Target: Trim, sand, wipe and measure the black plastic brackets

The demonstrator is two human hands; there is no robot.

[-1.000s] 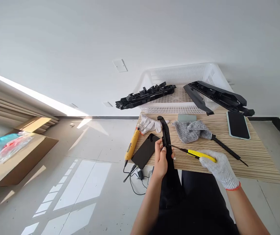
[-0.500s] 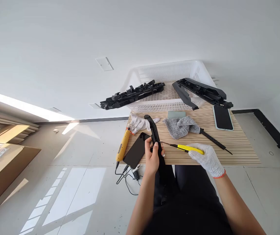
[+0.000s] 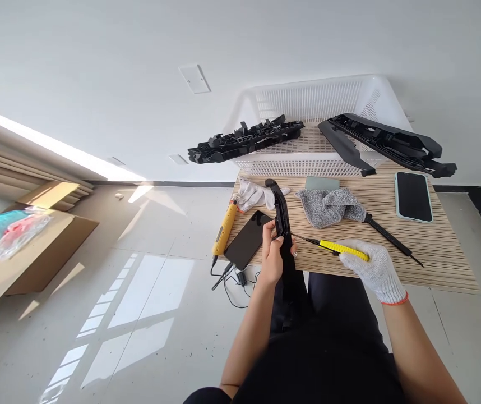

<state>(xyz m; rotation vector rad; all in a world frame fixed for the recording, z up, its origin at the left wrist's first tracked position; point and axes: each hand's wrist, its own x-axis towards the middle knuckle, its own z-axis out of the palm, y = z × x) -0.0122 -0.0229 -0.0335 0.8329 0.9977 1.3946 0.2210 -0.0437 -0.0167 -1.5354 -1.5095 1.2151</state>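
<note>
My bare left hand [image 3: 273,255] is closed around a long black plastic trim piece [image 3: 281,207], which stands up from near my lap over the table's front edge. Its upper end curves to the left, and a channelled inner side shows. In my gloved right hand [image 3: 373,266] is a yellow-handled tool with a thin dark shaft [image 3: 341,249]. The shaft points left, and its tip meets the trim piece just beside my left fingers. Whether the tip is inside the channel, I cannot tell.
Behind the table, a white basket [image 3: 282,168] bears black plastic parts [image 3: 244,143]. On the slatted table [image 3: 442,264] lie a yellow corded tool [image 3: 225,229], a dark phone [image 3: 246,241], white glove [image 3: 252,193], grey cloth [image 3: 324,209], black-handled tool [image 3: 392,237] and second phone [image 3: 414,196]. Cables hang at the front left.
The whole view has shifted, so the table and basket appear higher and further right. Both hands keep their holds, and the tool's tip stays at the trim piece.
</note>
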